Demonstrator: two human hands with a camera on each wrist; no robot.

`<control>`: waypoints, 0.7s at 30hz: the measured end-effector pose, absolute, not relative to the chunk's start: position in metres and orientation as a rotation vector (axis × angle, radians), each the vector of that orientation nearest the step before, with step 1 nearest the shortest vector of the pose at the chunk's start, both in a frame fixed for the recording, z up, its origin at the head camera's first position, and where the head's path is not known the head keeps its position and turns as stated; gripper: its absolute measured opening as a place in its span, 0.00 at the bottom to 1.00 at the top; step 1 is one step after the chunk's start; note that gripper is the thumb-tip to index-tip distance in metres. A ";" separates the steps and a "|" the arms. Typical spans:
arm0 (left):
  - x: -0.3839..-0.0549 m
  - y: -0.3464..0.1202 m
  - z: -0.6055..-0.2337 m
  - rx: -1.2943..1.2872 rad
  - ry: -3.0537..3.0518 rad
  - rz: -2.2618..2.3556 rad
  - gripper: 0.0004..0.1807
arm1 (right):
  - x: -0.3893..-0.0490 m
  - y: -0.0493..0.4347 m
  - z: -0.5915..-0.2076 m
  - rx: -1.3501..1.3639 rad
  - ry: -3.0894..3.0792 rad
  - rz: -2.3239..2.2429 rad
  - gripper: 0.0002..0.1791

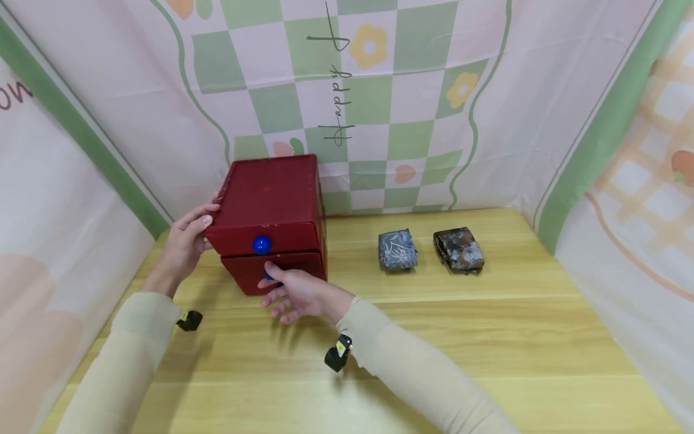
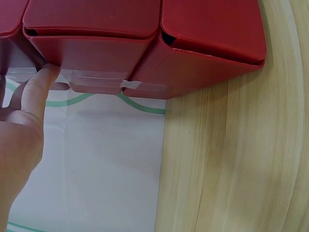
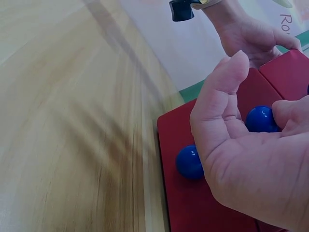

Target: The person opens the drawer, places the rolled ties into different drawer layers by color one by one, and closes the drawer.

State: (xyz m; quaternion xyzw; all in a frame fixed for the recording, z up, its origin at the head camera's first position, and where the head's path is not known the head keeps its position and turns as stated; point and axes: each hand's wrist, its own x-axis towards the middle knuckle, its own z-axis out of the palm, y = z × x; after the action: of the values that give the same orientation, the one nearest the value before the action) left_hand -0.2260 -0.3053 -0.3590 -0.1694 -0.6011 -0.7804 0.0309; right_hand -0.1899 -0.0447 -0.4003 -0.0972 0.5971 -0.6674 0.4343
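Observation:
A red drawer box with blue ball knobs stands on the table's left side. My left hand rests against its left side with fingers extended; in the left wrist view a finger touches the side of the red box. At the front, my right hand pinches the middle blue knob between thumb and index finger, its other fingers loosely bent. The upper blue knob is free, as is the lowest blue knob, which is partly covered by the right hand. The drawers look closed.
To the box's right lie a folded grey cloth-like bundle with white lines and a folded dark, brown-blotched bundle. Printed curtains surround the wooden table at the back and sides. Each wrist carries a small black camera.

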 end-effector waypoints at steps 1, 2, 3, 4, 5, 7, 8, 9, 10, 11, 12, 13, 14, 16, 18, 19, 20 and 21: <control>-0.226 -0.305 -0.359 -0.522 -1.852 -2.405 0.14 | -0.190 -0.045 -0.401 -0.243 1.485 -1.661 0.40; -0.226 -0.305 -0.359 -0.522 -1.852 -2.405 0.14 | -0.189 -0.044 -0.401 -0.244 1.484 -1.662 0.40; -0.226 -0.305 -0.359 -0.521 -1.849 -2.409 0.15 | -0.189 -0.044 -0.401 -0.245 1.484 -1.662 0.40; -0.226 -0.305 -0.359 -0.519 -1.848 -2.411 0.15 | -0.189 -0.044 -0.401 -0.246 1.484 -1.661 0.40; -0.226 -0.305 -0.359 -0.518 -1.846 -2.414 0.15 | -0.189 -0.044 -0.402 -0.247 1.484 -1.660 0.39; -0.226 -0.305 -0.358 -0.520 -1.841 -2.419 0.15 | -0.189 -0.044 -0.402 -0.248 1.484 -1.659 0.39; -0.226 -0.305 -0.358 -0.521 -1.839 -2.422 0.15 | -0.189 -0.044 -0.402 -0.249 1.485 -1.659 0.39; -0.226 -0.305 -0.358 -0.522 -1.839 -2.423 0.15 | -0.189 -0.044 -0.401 -0.249 1.485 -1.658 0.39; -0.226 -0.305 -0.358 -0.525 -1.838 -2.425 0.14 | -0.188 -0.044 -0.401 -0.250 1.486 -1.658 0.39; -0.226 -0.305 -0.358 -0.528 -1.838 -2.425 0.14 | -0.188 -0.044 -0.401 -0.251 1.486 -1.658 0.38; -0.226 -0.305 -0.358 -0.529 -1.839 -2.425 0.14 | -0.188 -0.044 -0.401 -0.252 1.485 -1.658 0.38; -0.226 -0.305 -0.358 -0.529 -1.841 -2.421 0.14 | -0.188 -0.044 -0.402 -0.253 1.485 -1.657 0.38; -0.226 -0.305 -0.358 -0.531 -1.841 -2.421 0.14 | -0.188 -0.044 -0.402 -0.254 1.485 -1.656 0.38; -0.225 -0.305 -0.358 -0.532 -1.839 -2.423 0.14 | -0.187 -0.044 -0.402 -0.254 1.486 -1.655 0.39; -0.225 -0.304 -0.358 -0.528 -1.837 -2.422 0.14 | -0.187 -0.044 -0.403 -0.256 1.489 -1.655 0.39; -0.225 -0.304 -0.358 -0.526 -1.837 -2.421 0.14 | -0.187 -0.044 -0.403 -0.256 1.490 -1.655 0.39; -0.225 -0.304 -0.358 -0.524 -1.835 -2.425 0.14 | -0.187 -0.044 -0.403 -0.256 1.490 -1.656 0.39; -0.224 -0.304 -0.358 -0.523 -1.834 -2.426 0.15 | -0.187 -0.044 -0.403 -0.254 1.489 -1.656 0.39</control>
State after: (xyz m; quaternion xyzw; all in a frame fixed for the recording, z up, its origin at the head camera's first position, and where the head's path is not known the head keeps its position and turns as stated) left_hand -0.2245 -0.3044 -0.3583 -0.1693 -0.5941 -0.7859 0.0277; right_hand -0.1865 -0.0439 -0.4028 -0.1022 0.5982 -0.6652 0.4349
